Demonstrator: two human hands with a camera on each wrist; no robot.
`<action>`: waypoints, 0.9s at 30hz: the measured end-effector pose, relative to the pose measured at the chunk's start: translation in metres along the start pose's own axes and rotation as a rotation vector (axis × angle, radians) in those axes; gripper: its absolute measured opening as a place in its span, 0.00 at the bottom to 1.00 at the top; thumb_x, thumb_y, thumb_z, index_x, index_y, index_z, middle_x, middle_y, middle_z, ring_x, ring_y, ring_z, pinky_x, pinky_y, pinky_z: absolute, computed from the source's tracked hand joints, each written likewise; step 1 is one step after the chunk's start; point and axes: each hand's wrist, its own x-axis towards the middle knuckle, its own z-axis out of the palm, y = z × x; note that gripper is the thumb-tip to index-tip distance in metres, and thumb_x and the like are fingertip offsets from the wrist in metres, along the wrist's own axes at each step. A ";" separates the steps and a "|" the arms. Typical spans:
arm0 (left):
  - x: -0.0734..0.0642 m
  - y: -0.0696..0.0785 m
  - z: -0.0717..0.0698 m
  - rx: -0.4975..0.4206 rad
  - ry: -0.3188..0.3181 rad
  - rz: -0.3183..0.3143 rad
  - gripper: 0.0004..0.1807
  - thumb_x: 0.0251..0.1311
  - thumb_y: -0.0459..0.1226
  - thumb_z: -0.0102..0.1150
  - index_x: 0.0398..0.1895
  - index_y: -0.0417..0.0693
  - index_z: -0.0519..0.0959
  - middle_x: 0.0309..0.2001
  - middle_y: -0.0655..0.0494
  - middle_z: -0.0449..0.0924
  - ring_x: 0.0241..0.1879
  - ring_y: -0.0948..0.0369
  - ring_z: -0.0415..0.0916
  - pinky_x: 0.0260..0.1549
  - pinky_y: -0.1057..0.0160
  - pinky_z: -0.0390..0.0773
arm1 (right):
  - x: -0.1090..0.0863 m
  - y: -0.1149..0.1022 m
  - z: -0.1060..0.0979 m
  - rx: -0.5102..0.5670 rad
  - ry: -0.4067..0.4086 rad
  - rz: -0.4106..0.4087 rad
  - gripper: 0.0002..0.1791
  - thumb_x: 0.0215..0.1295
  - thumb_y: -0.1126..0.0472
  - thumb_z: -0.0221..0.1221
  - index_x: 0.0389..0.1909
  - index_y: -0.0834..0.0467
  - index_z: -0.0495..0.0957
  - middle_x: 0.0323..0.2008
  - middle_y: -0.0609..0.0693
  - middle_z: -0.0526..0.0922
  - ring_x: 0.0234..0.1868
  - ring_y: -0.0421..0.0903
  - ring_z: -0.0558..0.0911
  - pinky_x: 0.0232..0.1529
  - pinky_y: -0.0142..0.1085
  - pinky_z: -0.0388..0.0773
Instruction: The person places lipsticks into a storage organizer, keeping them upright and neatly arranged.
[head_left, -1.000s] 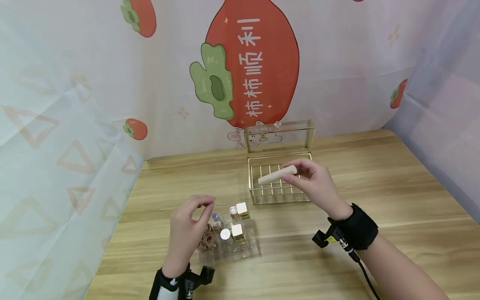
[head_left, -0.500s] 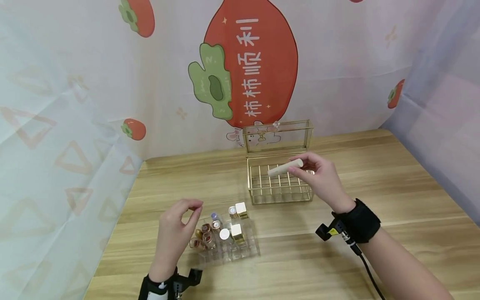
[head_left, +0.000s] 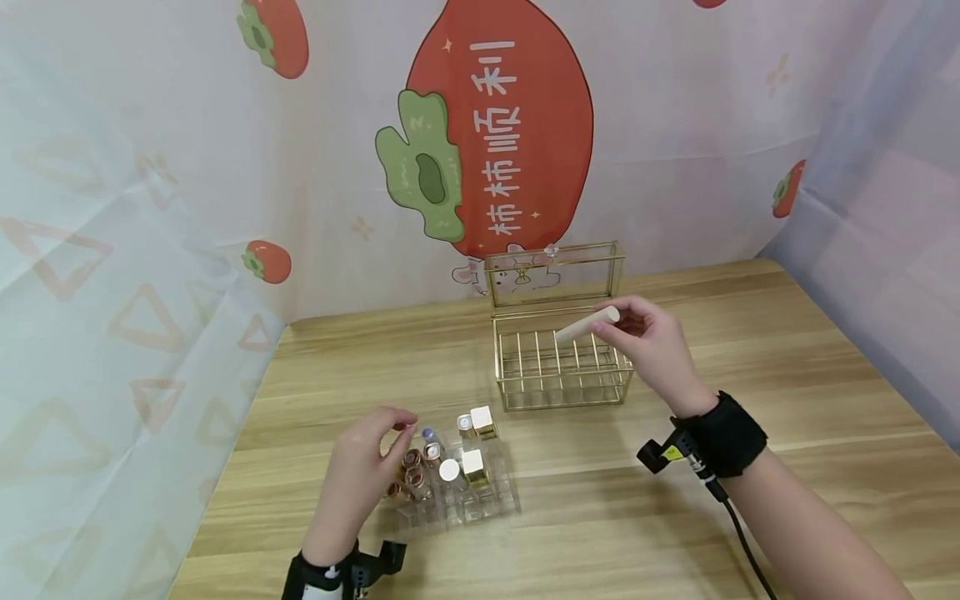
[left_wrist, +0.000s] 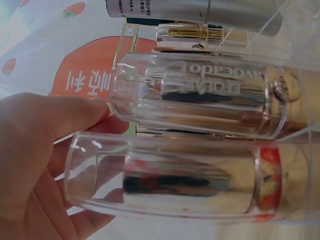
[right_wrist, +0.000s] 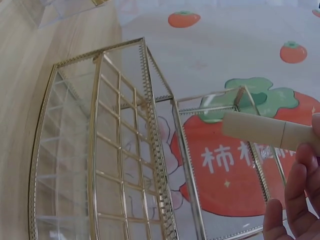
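My right hand (head_left: 658, 350) pinches one end of a cream lipstick tube (head_left: 583, 327), holding it tilted above a gold-framed glass box (head_left: 564, 407). From the right wrist, the tube (right_wrist: 257, 131) shows a seam and stays apart from the box's gold grid (right_wrist: 120, 145). My left hand (head_left: 354, 471) hovers by the left side of a clear lipstick holder (head_left: 510, 493), thumb and forefinger bent toward each other. In the left wrist view its fingers (left_wrist: 75, 117) are behind two clear-capped lipsticks (left_wrist: 200, 185); no grip on them shows.
Several lipsticks, some with white-topped gold caps (head_left: 476, 463), stand in the clear holder. The box's glass lid (head_left: 555, 275) is raised at the back, near the printed cloth backdrop (head_left: 330, 183). Wooden tabletop (head_left: 750, 350) lies around the box.
My right hand has moved right and slightly away from me with the cream tube, over the box's right part. The left hand drew left from the lipsticks, then came slightly back.
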 end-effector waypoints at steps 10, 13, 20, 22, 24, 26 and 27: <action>-0.001 0.002 0.005 -0.011 -0.088 0.019 0.11 0.48 0.32 0.70 0.37 0.44 0.84 0.34 0.54 0.86 0.36 0.61 0.80 0.35 0.56 0.84 | 0.004 0.010 -0.008 -0.083 0.056 0.029 0.16 0.59 0.58 0.65 0.44 0.65 0.80 0.31 0.41 0.80 0.33 0.39 0.79 0.32 0.20 0.76; 0.000 0.004 0.006 0.002 -0.102 0.005 0.11 0.48 0.34 0.70 0.38 0.44 0.84 0.34 0.53 0.86 0.36 0.61 0.80 0.35 0.56 0.84 | 0.004 0.014 -0.010 -0.138 0.066 0.026 0.16 0.59 0.57 0.65 0.44 0.64 0.80 0.32 0.44 0.81 0.33 0.38 0.79 0.34 0.20 0.76; 0.001 0.005 0.008 0.027 -0.141 -0.021 0.13 0.48 0.35 0.70 0.39 0.44 0.85 0.37 0.52 0.86 0.38 0.60 0.80 0.37 0.56 0.84 | 0.005 0.021 -0.013 -0.244 0.070 0.017 0.14 0.58 0.59 0.65 0.42 0.64 0.81 0.33 0.55 0.83 0.32 0.37 0.79 0.33 0.21 0.75; 0.001 0.005 0.008 0.036 -0.155 -0.026 0.13 0.49 0.35 0.70 0.40 0.45 0.85 0.37 0.53 0.86 0.39 0.61 0.80 0.37 0.57 0.85 | 0.005 0.023 -0.014 -0.264 0.070 0.021 0.14 0.58 0.58 0.65 0.41 0.64 0.81 0.32 0.55 0.83 0.32 0.37 0.79 0.33 0.22 0.75; 0.001 0.005 0.009 0.045 -0.165 -0.029 0.12 0.49 0.35 0.70 0.40 0.45 0.85 0.37 0.53 0.86 0.39 0.61 0.80 0.37 0.57 0.85 | 0.005 0.025 -0.014 -0.279 0.072 0.025 0.15 0.58 0.58 0.66 0.41 0.64 0.82 0.32 0.55 0.82 0.31 0.38 0.78 0.32 0.23 0.74; 0.001 0.005 0.009 0.052 -0.169 -0.029 0.12 0.50 0.35 0.70 0.40 0.45 0.85 0.37 0.53 0.86 0.39 0.61 0.80 0.37 0.57 0.85 | 0.005 0.028 -0.015 -0.298 0.073 0.026 0.15 0.58 0.58 0.66 0.42 0.64 0.82 0.31 0.55 0.82 0.31 0.39 0.77 0.31 0.25 0.74; 0.001 0.005 0.010 0.054 -0.168 -0.026 0.12 0.50 0.35 0.70 0.40 0.45 0.85 0.37 0.53 0.86 0.38 0.61 0.80 0.36 0.57 0.85 | 0.005 0.029 -0.015 -0.305 0.073 0.022 0.16 0.57 0.58 0.66 0.42 0.64 0.82 0.31 0.55 0.82 0.31 0.40 0.77 0.31 0.25 0.73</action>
